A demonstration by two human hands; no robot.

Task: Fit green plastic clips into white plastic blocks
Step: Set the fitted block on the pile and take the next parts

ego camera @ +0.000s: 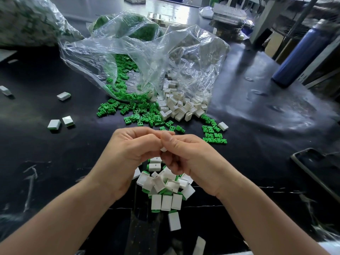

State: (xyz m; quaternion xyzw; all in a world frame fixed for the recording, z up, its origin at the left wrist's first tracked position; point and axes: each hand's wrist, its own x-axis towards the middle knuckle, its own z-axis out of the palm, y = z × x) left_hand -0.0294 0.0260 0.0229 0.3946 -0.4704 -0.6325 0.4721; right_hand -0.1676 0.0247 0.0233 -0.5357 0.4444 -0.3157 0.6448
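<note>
A small white block (163,149) is held up above the table (55,162), right where the left hand (128,151) and the right hand (187,157) meet. The fingers of both hands are curled in tight and pressed together around it, so only one little corner of the block is seen. Whether a green clip is in there too cannot be told, because it is hidden by the fingers. Which way the long side of the block points cannot be told either.

Just past the grip, on the side away from the body, the loose green clips (132,111) are spread out. The nearest ones are found right beyond the fingertips. A small bunch of clips (213,134) is laid off to the right of the grip, nearer the right hand. The loose white blocks (180,107) are heaped farther out, a bit to the right, at the mouth of a clear bag (139,57). Under the grip and closer to the body, the done pieces (165,188) are piled up, with green showing at their ends.

It is judged that a clip is being pushed into the block now. If so, the piece could be dropped straight down onto the pile. The next clip would be reached most easily by the right hand.
</note>
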